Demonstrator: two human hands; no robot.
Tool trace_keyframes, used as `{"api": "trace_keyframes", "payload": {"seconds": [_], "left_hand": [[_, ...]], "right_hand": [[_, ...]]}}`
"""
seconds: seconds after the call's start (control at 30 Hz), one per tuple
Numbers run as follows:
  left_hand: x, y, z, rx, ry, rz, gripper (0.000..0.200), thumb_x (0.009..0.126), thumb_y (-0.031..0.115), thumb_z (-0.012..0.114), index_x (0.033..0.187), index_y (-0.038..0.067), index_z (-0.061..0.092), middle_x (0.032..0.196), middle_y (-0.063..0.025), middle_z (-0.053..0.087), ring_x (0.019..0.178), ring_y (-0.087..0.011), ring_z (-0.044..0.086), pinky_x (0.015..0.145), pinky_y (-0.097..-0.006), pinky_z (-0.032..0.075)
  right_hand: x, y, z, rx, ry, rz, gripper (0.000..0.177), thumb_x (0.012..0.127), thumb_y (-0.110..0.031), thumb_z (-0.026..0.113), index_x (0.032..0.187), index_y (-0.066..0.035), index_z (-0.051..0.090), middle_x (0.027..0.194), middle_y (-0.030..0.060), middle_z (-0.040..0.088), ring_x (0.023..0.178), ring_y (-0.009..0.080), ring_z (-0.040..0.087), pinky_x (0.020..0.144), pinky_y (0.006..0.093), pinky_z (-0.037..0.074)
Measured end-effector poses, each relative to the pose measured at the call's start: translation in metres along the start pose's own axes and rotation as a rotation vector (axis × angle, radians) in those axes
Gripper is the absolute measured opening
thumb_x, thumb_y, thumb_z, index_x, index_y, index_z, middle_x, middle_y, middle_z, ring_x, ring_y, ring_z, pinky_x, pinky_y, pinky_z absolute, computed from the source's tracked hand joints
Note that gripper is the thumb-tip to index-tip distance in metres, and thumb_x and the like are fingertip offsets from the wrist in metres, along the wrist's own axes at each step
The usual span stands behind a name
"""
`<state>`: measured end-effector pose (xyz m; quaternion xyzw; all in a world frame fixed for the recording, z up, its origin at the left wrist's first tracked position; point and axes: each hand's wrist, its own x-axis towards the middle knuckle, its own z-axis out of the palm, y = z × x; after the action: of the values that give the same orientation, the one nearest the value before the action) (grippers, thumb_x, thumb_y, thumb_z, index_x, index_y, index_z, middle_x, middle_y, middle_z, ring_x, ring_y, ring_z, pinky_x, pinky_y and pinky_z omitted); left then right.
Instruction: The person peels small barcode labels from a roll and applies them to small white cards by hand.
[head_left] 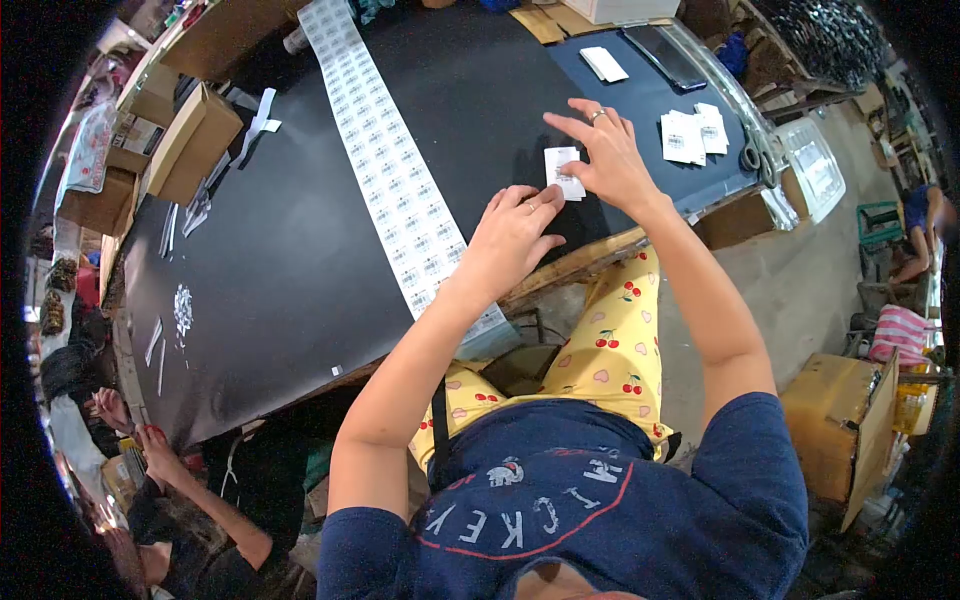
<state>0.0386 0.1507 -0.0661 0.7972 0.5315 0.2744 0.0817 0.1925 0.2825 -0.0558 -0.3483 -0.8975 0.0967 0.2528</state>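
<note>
A small pile of white cards (556, 160) with a printed barcode label on top lies on the black tabletop in front of me. The thumb of my right hand (618, 165) rests on its right side, while the other fingers are spread above the table. My left hand (515, 238) touches the pile's lower left corner with its fingertips, its thumb held apart. To the left, a long strip of barcode stickers (385, 160) runs across the table and past its near edge.
More white cards (683, 137) and another white stack (603, 64) lie at the right, near a phone (664, 57) and scissors (757, 160). Cardboard boxes (195, 140) and paper scraps (183, 312) are at the left. Another person's hands (155, 450) show at lower left.
</note>
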Motion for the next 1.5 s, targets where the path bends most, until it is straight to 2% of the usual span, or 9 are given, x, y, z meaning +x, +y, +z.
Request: {"api": "trace_keyframes", "payload": {"seconds": [0.07, 0.2, 0.3, 0.43, 0.67, 0.87, 1.07, 1.27, 1.5], "left_hand": [[-0.001, 0.002, 0.000, -0.006, 0.001, -0.016, 0.046, 0.077, 0.017, 0.070, 0.117, 0.000, 0.057, 0.125, -0.0136, 0.058, 0.112, -0.0349, 0.050, 0.099, -0.0414, 0.041], [-0.001, 0.003, -0.001, -0.013, 0.000, -0.027, 0.046, 0.077, 0.017, 0.070, 0.118, 0.000, 0.057, 0.125, -0.0135, 0.058, 0.113, -0.0343, 0.050, 0.099, -0.0411, 0.040], [0.001, 0.000, -0.001, -0.009, -0.011, -0.007, 0.047, 0.076, 0.017, 0.071, 0.118, 0.000, 0.057, 0.126, -0.0133, 0.058, 0.114, -0.0334, 0.050, 0.099, -0.0407, 0.041], [0.002, -0.003, -0.003, -0.044, -0.035, -0.016, 0.049, 0.076, 0.018, 0.071, 0.119, 0.000, 0.057, 0.126, -0.0141, 0.058, 0.114, -0.0321, 0.050, 0.099, -0.0405, 0.041], [0.002, 0.002, -0.003, -0.038, -0.022, -0.068, 0.048, 0.075, 0.018, 0.072, 0.118, 0.000, 0.058, 0.122, -0.0134, 0.060, 0.115, -0.0318, 0.050, 0.099, -0.0409, 0.041], [0.001, 0.001, -0.002, -0.071, 0.013, -0.054, 0.051, 0.074, 0.017, 0.073, 0.119, 0.001, 0.056, 0.120, -0.0138, 0.061, 0.114, -0.0316, 0.051, 0.098, -0.0407, 0.041], [0.002, 0.001, -0.002, -0.123, 0.024, -0.088, 0.052, 0.072, 0.014, 0.074, 0.118, -0.001, 0.056, 0.114, -0.0146, 0.063, 0.112, -0.0324, 0.052, 0.097, -0.0406, 0.042], [0.002, -0.002, 0.002, -0.145, 0.045, -0.086, 0.056, 0.071, 0.014, 0.075, 0.120, -0.001, 0.054, 0.112, -0.0154, 0.063, 0.111, -0.0325, 0.052, 0.096, -0.0391, 0.043], [0.013, -0.010, -0.007, -0.246, -0.098, -0.208, 0.058, 0.070, 0.015, 0.076, 0.122, 0.003, 0.054, 0.122, -0.0161, 0.058, 0.114, -0.0330, 0.051, 0.098, -0.0381, 0.042]], "right_hand": [[-0.002, 0.006, 0.003, 0.024, 0.050, -0.112, 0.066, 0.073, -0.011, 0.071, 0.135, -0.016, 0.048, 0.142, 0.0089, 0.042, 0.130, 0.0309, 0.037, 0.104, 0.0462, 0.029], [-0.022, 0.008, -0.002, -0.016, 0.001, -0.283, 0.059, 0.087, -0.023, 0.060, 0.141, -0.015, 0.039, 0.150, 0.0057, 0.033, 0.139, 0.0305, 0.026, 0.111, 0.0498, 0.021], [-0.038, 0.011, -0.009, -0.160, -0.259, -0.381, 0.061, 0.097, -0.052, 0.031, 0.146, -0.017, 0.030, 0.153, 0.0013, 0.027, 0.143, 0.0293, 0.015, 0.114, 0.0539, 0.007], [-0.039, 0.019, -0.005, -0.317, -0.331, -0.375, 0.064, 0.096, -0.055, 0.030, 0.147, -0.018, 0.028, 0.154, -0.0012, 0.025, 0.143, 0.0307, 0.014, 0.113, 0.0585, 0.004], [-0.031, 0.017, -0.001, -0.282, -0.319, -0.306, 0.066, 0.095, -0.057, 0.031, 0.147, -0.017, 0.029, 0.154, -0.0013, 0.025, 0.144, 0.0319, 0.011, 0.112, 0.0594, 0.002], [-0.055, -0.001, -0.007, -0.284, -0.263, -0.273, 0.067, 0.094, -0.056, 0.034, 0.143, -0.010, 0.034, 0.155, 0.0070, 0.021, 0.144, 0.0316, 0.010, 0.112, 0.0586, 0.001], [-0.056, -0.009, 0.018, -0.313, -0.132, -0.078, 0.076, 0.092, -0.059, 0.037, 0.143, -0.003, 0.033, 0.155, 0.0180, 0.013, 0.145, 0.0317, 0.007, 0.110, 0.0600, -0.002], [-0.061, -0.015, 0.025, -0.356, -0.101, 0.066, 0.080, 0.091, -0.060, 0.038, 0.143, 0.000, 0.031, 0.155, 0.0202, 0.012, 0.145, 0.0325, 0.005, 0.109, 0.0612, -0.004], [-0.061, -0.020, 0.021, -0.345, -0.075, 0.027, 0.079, 0.090, -0.060, 0.040, 0.143, -0.002, 0.032, 0.154, 0.0184, 0.014, 0.145, 0.0315, 0.006, 0.109, 0.0614, -0.003]]}}
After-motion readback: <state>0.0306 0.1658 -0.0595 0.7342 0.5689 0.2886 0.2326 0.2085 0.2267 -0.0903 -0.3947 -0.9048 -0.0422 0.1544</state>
